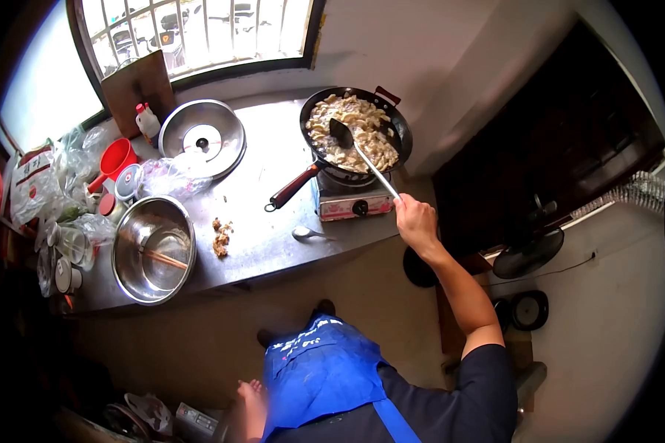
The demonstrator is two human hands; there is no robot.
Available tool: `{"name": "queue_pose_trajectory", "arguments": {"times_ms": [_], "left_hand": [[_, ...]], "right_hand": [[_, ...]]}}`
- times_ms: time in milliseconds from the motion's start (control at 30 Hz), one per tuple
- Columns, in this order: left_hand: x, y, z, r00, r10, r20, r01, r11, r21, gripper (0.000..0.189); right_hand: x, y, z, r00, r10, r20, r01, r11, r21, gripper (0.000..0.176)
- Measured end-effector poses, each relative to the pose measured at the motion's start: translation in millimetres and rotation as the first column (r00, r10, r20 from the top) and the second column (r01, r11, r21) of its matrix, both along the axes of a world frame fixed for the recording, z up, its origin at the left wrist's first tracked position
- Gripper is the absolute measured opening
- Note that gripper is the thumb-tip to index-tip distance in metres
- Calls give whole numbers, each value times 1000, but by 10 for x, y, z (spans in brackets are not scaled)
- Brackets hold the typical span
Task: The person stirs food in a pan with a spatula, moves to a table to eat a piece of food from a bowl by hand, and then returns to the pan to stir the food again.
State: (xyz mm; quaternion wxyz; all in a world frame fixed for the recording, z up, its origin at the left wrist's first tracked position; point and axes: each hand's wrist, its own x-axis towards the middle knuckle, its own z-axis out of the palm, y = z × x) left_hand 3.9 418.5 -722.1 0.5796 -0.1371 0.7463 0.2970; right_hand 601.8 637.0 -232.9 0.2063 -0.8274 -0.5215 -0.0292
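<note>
My right hand (417,221) is closed around the handle of a spatula (373,168), whose dark blade rests on the food in the wok. Pale, sliced pieces of food (355,118) fill much of the dark wok (402,131). Under the wok stands a portable gas stove (355,207) with a black knob. The wok's long wooden handle (297,186) points to the front left. Low beside the blue apron hangs my left hand (252,395), away from the counter, holding nothing that I can see; its fingers are partly spread.
On the metal counter (266,251) lie a spoon (309,233) and brown scraps (221,238). To the left are a steel bowl (117,255) with chopsticks, a large lid (225,122), a red ladle (117,159) and plastic bags (33,188). A fan (528,253) stands at right.
</note>
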Motion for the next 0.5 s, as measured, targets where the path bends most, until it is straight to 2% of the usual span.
{"name": "queue_pose_trajectory", "arguments": {"times_ms": [67, 133, 167, 233, 367, 433, 500], "left_hand": [[8, -12, 40, 1000, 23, 8, -23, 1000, 14, 50], [39, -5, 118, 998, 50, -37, -47, 996, 72, 50], [41, -11, 155, 998, 50, -40, -47, 996, 70, 50], [110, -3, 178, 988, 9, -154, -2, 999, 49, 56], [133, -7, 208, 995, 21, -101, -16, 998, 54, 50], [164, -13, 199, 997, 17, -80, -14, 999, 41, 49], [243, -9, 175, 996, 26, -84, -23, 999, 44, 48]], "right_hand": [[91, 18, -33, 1000, 4, 23, -5, 1000, 14, 27], [158, 10, -37, 995, -60, 74, 57, 997, 44, 26], [201, -9, 7, 997, -61, 37, 61, 998, 17, 26], [344, -54, 25, 997, -70, -29, 72, 994, 78, 27], [664, -132, 277, 984, -123, -130, 148, 969, 199, 30], [928, -100, 416, 986, -136, -94, 147, 982, 117, 30], [1256, -21, 369, 997, -71, -35, 76, 979, 190, 31]]}}
